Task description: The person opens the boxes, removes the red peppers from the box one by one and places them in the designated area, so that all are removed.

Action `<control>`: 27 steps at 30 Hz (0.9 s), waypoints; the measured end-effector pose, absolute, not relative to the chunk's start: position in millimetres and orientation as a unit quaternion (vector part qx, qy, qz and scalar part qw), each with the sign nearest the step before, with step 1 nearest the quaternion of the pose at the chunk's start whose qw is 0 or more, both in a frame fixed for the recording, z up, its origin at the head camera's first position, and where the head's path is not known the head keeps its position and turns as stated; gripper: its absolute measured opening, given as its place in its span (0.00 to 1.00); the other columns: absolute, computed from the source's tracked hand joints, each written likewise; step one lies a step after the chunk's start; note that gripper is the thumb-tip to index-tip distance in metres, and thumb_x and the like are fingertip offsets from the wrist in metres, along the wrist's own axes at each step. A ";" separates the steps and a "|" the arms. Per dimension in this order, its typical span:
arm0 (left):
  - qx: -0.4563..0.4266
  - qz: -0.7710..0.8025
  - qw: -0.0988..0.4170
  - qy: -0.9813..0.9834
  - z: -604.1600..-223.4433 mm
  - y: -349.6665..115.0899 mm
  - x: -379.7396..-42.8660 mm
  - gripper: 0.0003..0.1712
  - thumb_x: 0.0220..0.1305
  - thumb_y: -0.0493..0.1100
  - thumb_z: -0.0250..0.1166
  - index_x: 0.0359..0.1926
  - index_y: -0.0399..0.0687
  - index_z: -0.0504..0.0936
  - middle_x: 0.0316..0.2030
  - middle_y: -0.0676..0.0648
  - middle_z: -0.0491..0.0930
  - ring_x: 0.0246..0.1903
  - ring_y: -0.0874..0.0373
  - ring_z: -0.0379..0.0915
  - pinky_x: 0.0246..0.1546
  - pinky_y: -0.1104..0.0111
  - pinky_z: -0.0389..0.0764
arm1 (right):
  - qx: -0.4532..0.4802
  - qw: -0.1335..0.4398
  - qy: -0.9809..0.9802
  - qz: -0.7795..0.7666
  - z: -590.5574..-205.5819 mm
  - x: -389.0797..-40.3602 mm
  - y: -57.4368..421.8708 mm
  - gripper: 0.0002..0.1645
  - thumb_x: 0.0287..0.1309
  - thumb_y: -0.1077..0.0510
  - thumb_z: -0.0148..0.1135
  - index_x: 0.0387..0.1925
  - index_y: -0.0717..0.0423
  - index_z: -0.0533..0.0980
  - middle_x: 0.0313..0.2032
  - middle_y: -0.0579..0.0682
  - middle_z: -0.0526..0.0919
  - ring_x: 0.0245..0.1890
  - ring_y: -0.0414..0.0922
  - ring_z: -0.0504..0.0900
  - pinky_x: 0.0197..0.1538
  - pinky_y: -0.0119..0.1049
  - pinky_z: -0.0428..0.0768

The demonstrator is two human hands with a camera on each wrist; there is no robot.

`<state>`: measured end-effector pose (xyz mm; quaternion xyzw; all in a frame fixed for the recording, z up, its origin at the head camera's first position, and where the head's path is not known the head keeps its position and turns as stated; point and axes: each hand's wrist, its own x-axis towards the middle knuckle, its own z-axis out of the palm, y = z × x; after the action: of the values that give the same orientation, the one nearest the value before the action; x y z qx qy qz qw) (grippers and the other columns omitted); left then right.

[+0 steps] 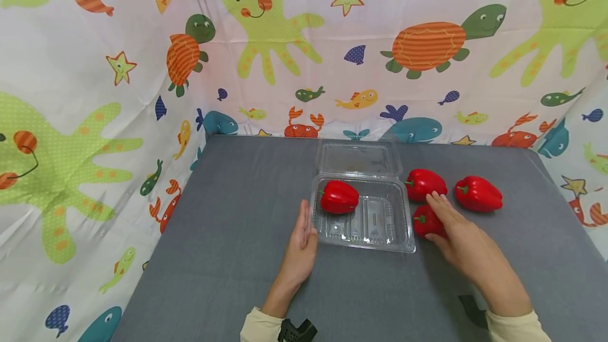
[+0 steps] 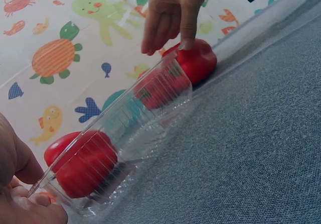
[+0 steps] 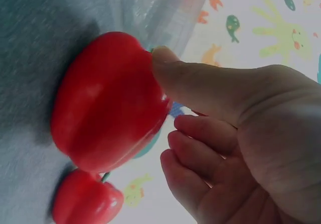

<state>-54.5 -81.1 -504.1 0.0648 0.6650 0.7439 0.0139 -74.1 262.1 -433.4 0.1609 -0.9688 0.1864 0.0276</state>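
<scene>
A clear plastic clamshell container (image 1: 362,244) lies with its lid folded back on the grey table. One red bell pepper (image 1: 339,197) sits in its left part. My left hand (image 1: 300,251) holds the container's left rim, thumb at the near corner and fingers along the outer wall. Close to the right wall, another bell pepper (image 3: 110,103) lies under my right hand (image 1: 467,247). That hand's fingers are spread loosely over it, with the thumb overlapping its stem end in the right wrist view. Part of this pepper is hidden by the hand in the head view.
Behind the right hand lies a third bell pepper (image 1: 425,183), near the container's right wall. Another bell pepper (image 1: 478,194) rests farther right. The raised transparent lid (image 1: 359,157) extends toward the patterned curtain (image 1: 285,104) at the table's back edge.
</scene>
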 end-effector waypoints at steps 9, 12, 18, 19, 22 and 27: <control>0.066 0.739 0.009 0.670 -503.9 -80.9 -55.1 0.43 0.79 0.24 0.43 0.86 0.44 0.35 0.86 0.46 0.36 0.83 0.57 0.34 0.78 0.70 0.49 | 0.173 0.027 -0.966 0.191 -420.1 -80.7 234.4 0.58 0.57 0.51 0.80 0.83 0.54 0.58 0.78 0.63 0.64 0.73 0.66 0.70 0.51 0.63 0.86; 0.066 0.739 0.009 0.671 -504.5 -81.1 -54.7 0.43 0.79 0.25 0.43 0.86 0.46 0.35 0.86 0.47 0.37 0.83 0.58 0.34 0.78 0.71 0.48 | 0.181 0.036 -0.963 0.196 -418.6 -84.4 221.9 0.58 0.59 0.50 0.79 0.83 0.53 0.58 0.78 0.61 0.63 0.73 0.65 0.70 0.49 0.60 0.88; 0.075 0.739 0.007 0.670 -505.2 -80.5 -54.3 0.43 0.79 0.24 0.43 0.85 0.44 0.35 0.85 0.48 0.36 0.84 0.55 0.33 0.78 0.70 0.48 | 0.192 0.035 -0.959 0.207 -418.5 -90.9 198.6 0.59 0.62 0.47 0.77 0.85 0.51 0.54 0.80 0.60 0.60 0.78 0.63 0.63 0.33 0.41 0.90; 0.076 0.740 0.007 0.668 -504.9 -80.4 -54.3 0.43 0.79 0.24 0.43 0.85 0.44 0.34 0.85 0.48 0.36 0.84 0.54 0.33 0.78 0.70 0.48 | 0.195 0.036 -0.957 0.210 -418.9 -92.1 195.1 0.59 0.62 0.47 0.76 0.85 0.50 0.53 0.81 0.59 0.59 0.78 0.63 0.62 0.33 0.41 0.90; 0.076 0.742 0.005 0.666 -504.5 -80.1 -54.2 0.43 0.79 0.24 0.43 0.85 0.43 0.35 0.85 0.47 0.36 0.84 0.54 0.33 0.78 0.68 0.48 | 0.205 0.038 -0.954 0.216 -419.9 -95.5 184.7 0.60 0.63 0.46 0.75 0.86 0.49 0.51 0.82 0.56 0.56 0.80 0.61 0.58 0.44 0.47 0.91; 0.071 0.737 0.004 0.672 -504.3 -80.2 -54.4 0.42 0.80 0.25 0.43 0.85 0.43 0.35 0.85 0.48 0.37 0.83 0.56 0.34 0.79 0.67 0.47 | 0.218 0.047 -0.949 0.224 -423.0 -101.2 168.2 0.63 0.62 0.44 0.76 0.86 0.47 0.48 0.84 0.52 0.52 0.82 0.58 0.56 0.59 0.57 0.83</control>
<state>-54.4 -80.2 -504.3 0.0714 0.6724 0.7367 0.0043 -101.2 168.2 -423.0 0.2176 -0.9488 0.2242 0.0471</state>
